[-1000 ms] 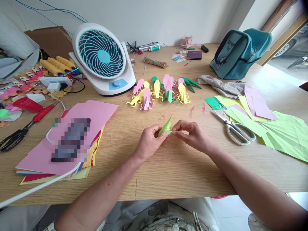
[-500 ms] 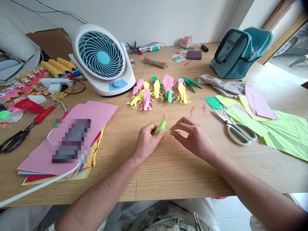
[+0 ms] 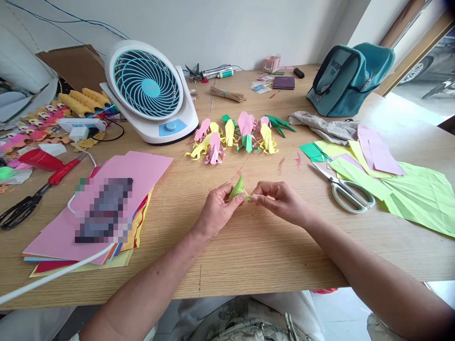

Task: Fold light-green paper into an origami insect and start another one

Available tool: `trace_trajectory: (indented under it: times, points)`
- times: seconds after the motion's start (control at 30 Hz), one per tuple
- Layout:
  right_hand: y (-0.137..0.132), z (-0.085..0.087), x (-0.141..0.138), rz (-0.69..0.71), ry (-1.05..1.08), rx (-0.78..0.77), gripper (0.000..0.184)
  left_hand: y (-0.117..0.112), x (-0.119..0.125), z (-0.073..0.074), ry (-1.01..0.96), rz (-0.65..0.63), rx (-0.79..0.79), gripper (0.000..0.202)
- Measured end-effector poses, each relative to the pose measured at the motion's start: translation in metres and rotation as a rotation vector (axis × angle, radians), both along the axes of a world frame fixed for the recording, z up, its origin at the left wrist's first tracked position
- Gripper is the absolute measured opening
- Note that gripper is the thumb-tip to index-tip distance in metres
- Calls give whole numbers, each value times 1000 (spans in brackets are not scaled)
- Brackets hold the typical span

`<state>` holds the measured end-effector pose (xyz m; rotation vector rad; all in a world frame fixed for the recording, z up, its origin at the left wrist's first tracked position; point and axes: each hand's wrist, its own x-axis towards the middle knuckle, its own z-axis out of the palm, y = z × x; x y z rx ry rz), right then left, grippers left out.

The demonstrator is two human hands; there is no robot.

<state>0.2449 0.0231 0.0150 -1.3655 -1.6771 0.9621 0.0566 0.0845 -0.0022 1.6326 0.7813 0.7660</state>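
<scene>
A small folded light-green paper figure (image 3: 237, 188) is held just above the wooden table (image 3: 249, 251). My left hand (image 3: 216, 210) pinches its left side with thumb and fingers closed. My right hand (image 3: 280, 201) pinches a thin strip at its right end, fingers pressed together. Beyond the hands lies a cluster of finished folded paper figures (image 3: 234, 135) in pink, yellow and green.
A stack of coloured paper sheets (image 3: 106, 208) lies at left with a white cable over it. White-handled scissors (image 3: 346, 192) and green and pink paper offcuts (image 3: 408, 189) lie at right. A white and blue fan (image 3: 151, 92), a teal bag (image 3: 350, 78) and red-handled scissors (image 3: 39, 189) stand around.
The green figure has been turned slightly and lowered between the hands. My right hand's fingers closed in on the thin strip at its right end. The view shifted slightly.
</scene>
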Motion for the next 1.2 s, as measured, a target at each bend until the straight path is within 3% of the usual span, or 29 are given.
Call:
trace_trajectory:
  times: [0.13,0.23,0.5,0.83,1.03,1.2]
  points:
    - [-2,0,-3,-93,-122,192,21,4,-2,-4,42,69,19,26]
    - [-3,1,-1,-76,-159,244,20,5,-2,-5,37,90,6,27]
    - [2,-2,11,18,-9,23,32,2,0,4,-61,52,-169,32]
    - [2,6,19,-193,-69,176,27,4,0,1,-38,149,-126,28]
    - [1,0,9,-45,-86,144,27,1,1,1,2,108,-109,31]
    - [3,-2,17,36,53,-27,37,-1,1,6,-99,35,-255,33]
